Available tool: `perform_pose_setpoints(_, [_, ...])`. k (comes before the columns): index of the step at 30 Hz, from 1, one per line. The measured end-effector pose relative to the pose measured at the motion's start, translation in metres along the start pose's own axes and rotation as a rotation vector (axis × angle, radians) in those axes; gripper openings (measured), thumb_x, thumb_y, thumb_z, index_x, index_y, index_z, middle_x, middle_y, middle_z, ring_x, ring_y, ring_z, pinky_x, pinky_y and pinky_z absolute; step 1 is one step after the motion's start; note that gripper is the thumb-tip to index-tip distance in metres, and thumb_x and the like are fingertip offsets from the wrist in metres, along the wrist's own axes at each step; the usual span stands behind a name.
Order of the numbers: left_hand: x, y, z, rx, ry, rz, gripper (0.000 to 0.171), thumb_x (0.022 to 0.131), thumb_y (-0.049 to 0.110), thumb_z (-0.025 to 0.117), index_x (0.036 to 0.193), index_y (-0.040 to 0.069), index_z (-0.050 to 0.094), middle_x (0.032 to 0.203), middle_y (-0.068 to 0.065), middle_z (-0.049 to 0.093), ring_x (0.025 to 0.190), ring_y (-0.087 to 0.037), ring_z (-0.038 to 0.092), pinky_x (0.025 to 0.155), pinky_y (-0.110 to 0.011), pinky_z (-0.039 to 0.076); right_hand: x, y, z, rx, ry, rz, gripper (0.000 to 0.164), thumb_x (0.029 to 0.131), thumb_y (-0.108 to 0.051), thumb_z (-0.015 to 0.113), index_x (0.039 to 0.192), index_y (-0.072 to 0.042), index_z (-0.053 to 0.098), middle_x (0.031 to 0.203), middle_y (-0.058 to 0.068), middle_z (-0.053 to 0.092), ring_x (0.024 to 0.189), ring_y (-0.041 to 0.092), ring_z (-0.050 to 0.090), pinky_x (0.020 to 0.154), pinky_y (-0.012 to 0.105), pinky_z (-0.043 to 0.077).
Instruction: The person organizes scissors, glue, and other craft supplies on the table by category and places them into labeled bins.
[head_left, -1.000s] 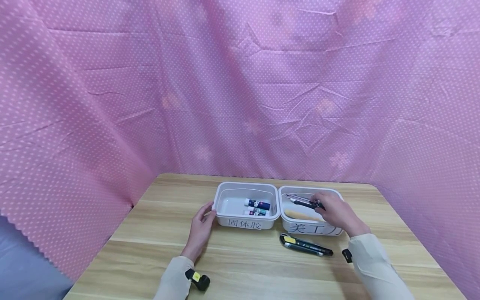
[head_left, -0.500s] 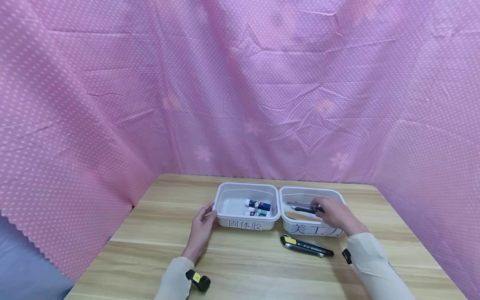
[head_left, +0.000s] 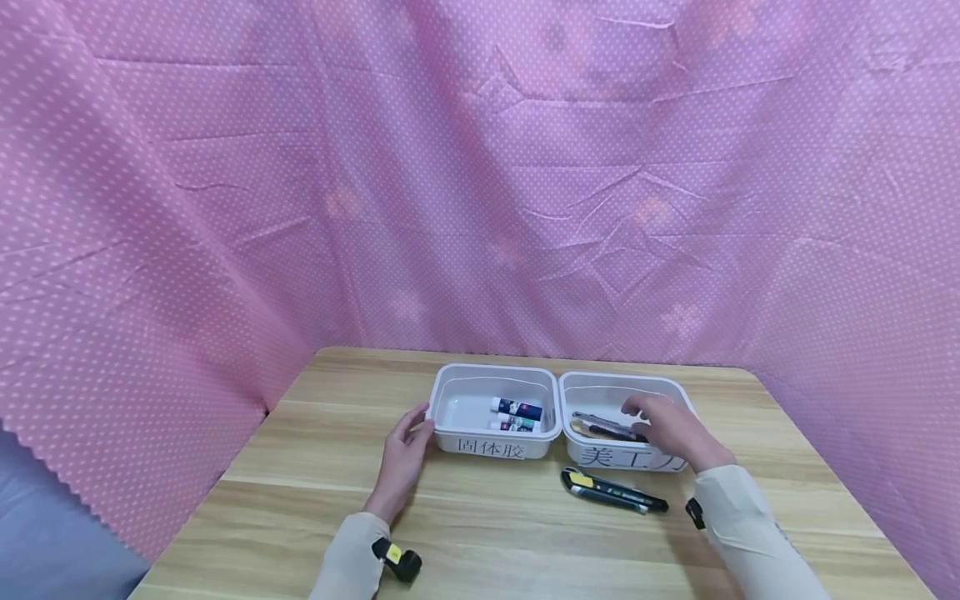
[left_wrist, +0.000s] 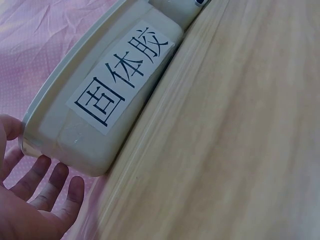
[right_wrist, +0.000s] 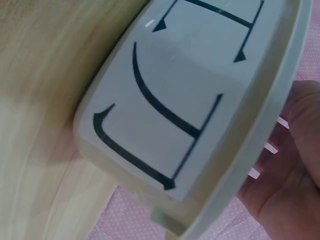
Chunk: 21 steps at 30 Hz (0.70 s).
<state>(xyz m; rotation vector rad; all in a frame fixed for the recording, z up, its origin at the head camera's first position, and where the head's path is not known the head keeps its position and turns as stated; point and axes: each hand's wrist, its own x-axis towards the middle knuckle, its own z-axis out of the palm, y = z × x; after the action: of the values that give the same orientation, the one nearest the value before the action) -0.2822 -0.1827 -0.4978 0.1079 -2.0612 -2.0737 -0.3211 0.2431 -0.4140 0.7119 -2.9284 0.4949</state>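
Observation:
My left hand (head_left: 403,458) rests its fingertips against the left end of a white plastic bin (head_left: 491,379); in the left wrist view its fingers (left_wrist: 50,192) are spread beside the bin's corner. My right hand (head_left: 671,425) reaches over a second white bin (head_left: 622,381), its fingers bent loosely above the contents. Below those fingertips a grey and black utility knife (head_left: 606,426) lies in this bin, partly over a tan object. In the right wrist view the rim hides most of the right fingers. Another utility knife (head_left: 613,490), black with yellow, lies on the table in front.
Several glue sticks (head_left: 517,409) lie in the left bin. Both bins stand side by side, with printed labels on their fronts. The wooden table (head_left: 480,533) ends at a pink dotted curtain (head_left: 480,208) behind the bins.
My right hand has let go of the grey and black utility knife, which now lies lower, inside the right bin. The left hand has stayed by its bin.

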Motion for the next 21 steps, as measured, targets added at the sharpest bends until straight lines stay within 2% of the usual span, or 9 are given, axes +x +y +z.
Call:
perform_pose_setpoints(14, [-0.002, 0.001, -0.002, 0.008, -0.012, -0.023, 0.049, 0.105, 0.020, 0.059, 0.152, 0.011, 0.047, 0.154, -0.017, 0.047, 0.134, -0.036, 0.054, 0.112, -0.044, 0.051, -0.003, 0.002, -0.006, 0.001, 0.040, 0.011, 0.026, 0.091, -0.002, 0.074, 0.116, -0.001, 0.071, 0.114, 0.017, 0.073, 0.106, 0.035, 0.067, 0.092, 0.056, 0.058])
perform_pose_setpoints(21, [0.000, 0.001, 0.000, -0.002, -0.004, -0.019, 0.049, 0.104, 0.018, 0.059, 0.151, 0.010, 0.048, 0.153, -0.017, 0.049, 0.132, -0.035, 0.055, 0.110, -0.042, 0.053, -0.014, -0.007, -0.009, 0.016, 0.107, 0.003, 0.034, 0.095, -0.014, 0.072, 0.126, -0.001, 0.067, 0.121, 0.018, 0.071, 0.112, 0.038, 0.066, 0.096, 0.059, 0.056])
